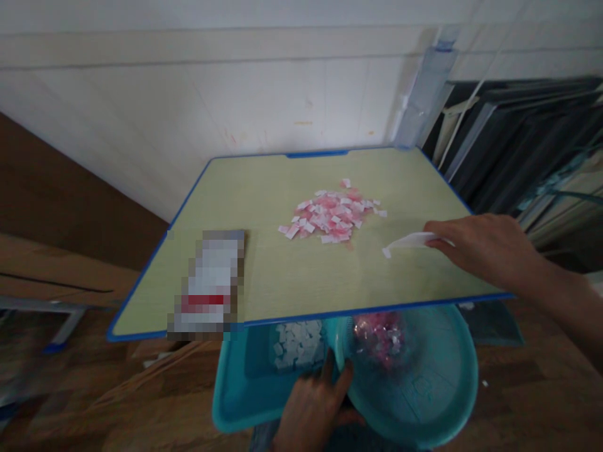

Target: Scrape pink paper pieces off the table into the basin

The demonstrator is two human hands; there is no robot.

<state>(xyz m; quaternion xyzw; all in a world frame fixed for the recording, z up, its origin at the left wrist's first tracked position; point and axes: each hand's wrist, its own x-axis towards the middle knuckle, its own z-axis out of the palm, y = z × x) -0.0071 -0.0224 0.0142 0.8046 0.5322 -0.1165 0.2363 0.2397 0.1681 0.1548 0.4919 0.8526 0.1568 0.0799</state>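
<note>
My right hand (pixel 490 245) is closed on a thin white strip (pixel 412 240) above the right side of the board. Touching or just beyond the strip's far end is a small white paper piece (pixel 387 253). A loose pile of pink and white pieces (pixel 334 215) lies on the pale yellow-green board (pixel 268 276) with a blue edge. Below the front edge, my left hand (pixel 313 405) has its fingers around the near-left rim of a round teal basin (pixel 452 408). Pink shiny pieces (pixel 384 336) lie in that basin, partly hidden under the board.
A pixelated phone-like object (pixel 210 279) lies at the board's left front. Beside the round basin is a rectangular teal tub (pixel 230 402) holding white pieces (pixel 298 345). Dark flat panels (pixel 513 138) lean at right, near a clear plastic container (pixel 421 94) by the wall.
</note>
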